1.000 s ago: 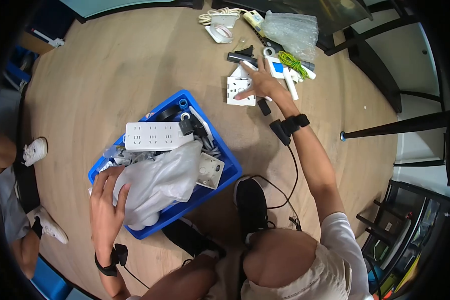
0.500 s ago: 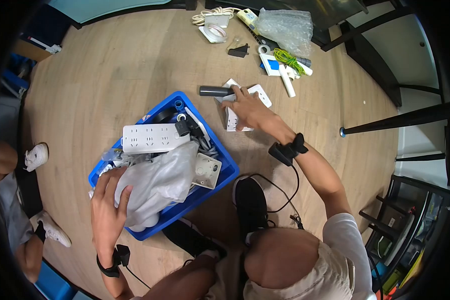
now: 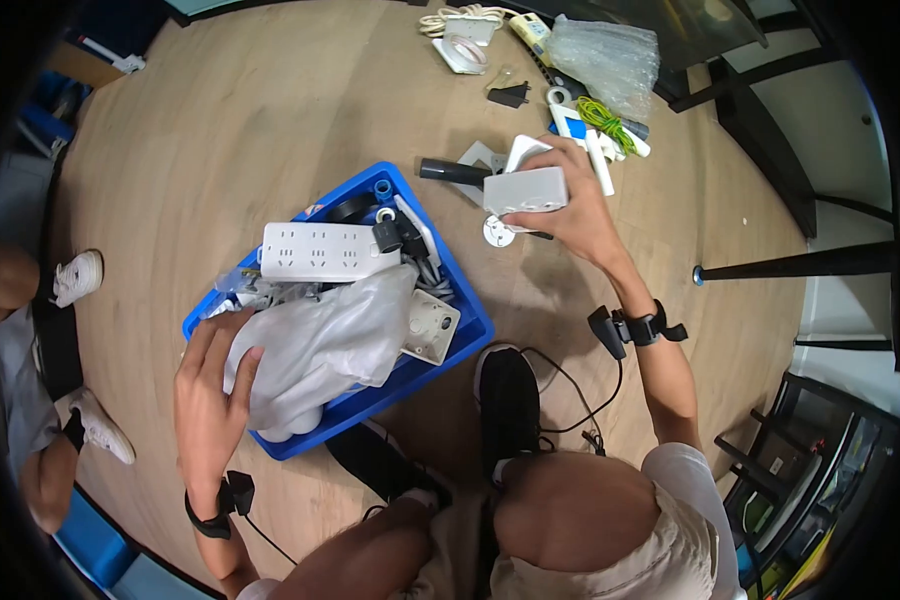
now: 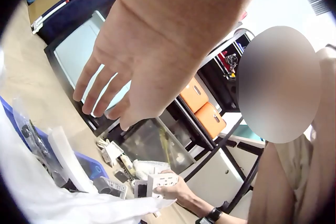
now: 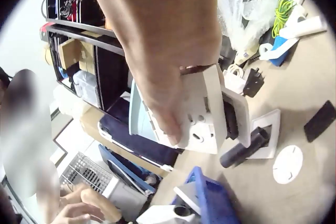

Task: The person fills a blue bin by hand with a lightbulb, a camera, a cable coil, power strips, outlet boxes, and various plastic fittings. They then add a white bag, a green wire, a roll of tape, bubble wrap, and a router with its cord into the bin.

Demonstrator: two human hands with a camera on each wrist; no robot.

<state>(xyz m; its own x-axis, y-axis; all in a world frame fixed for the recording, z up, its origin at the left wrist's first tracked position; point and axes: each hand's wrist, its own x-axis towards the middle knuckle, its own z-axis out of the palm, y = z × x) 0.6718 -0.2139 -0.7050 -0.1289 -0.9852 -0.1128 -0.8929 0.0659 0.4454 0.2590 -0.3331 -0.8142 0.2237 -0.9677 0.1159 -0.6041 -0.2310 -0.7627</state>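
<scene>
My right hand (image 3: pixel 580 205) grips a white electrical wall box (image 3: pixel 525 190) together with a white plate (image 3: pixel 528 153), above the floor right of the blue bin (image 3: pixel 475 325). In the right wrist view, slots and holes show on the box (image 5: pixel 199 127), and the plate (image 5: pixel 240 116) stands beside it. My left hand (image 3: pixel 210 385) lies along the white plastic bag (image 3: pixel 320 345) at the bin's left side, its fingers extended in the left wrist view. Under the right hand are a dark grey tube (image 3: pixel 452 171), a square white frame (image 5: pixel 270 142) and a round white disc (image 3: pixel 498 232).
The bin also holds a white power strip (image 3: pixel 330 252) and a cream box (image 3: pixel 431 328). At the back lie bubble wrap (image 3: pixel 605 65), green-yellow wire (image 3: pixel 602 125), a cable bundle (image 3: pixel 460 20) and a black adapter (image 3: pixel 508 95). Another person's shoe (image 3: pixel 78 278) shows at left.
My right hand drew the white pieces and the dark tube from the pile towards the bin, then lifted the wall box and plate. The tube stayed on the floor. My left hand has stayed at the bag.
</scene>
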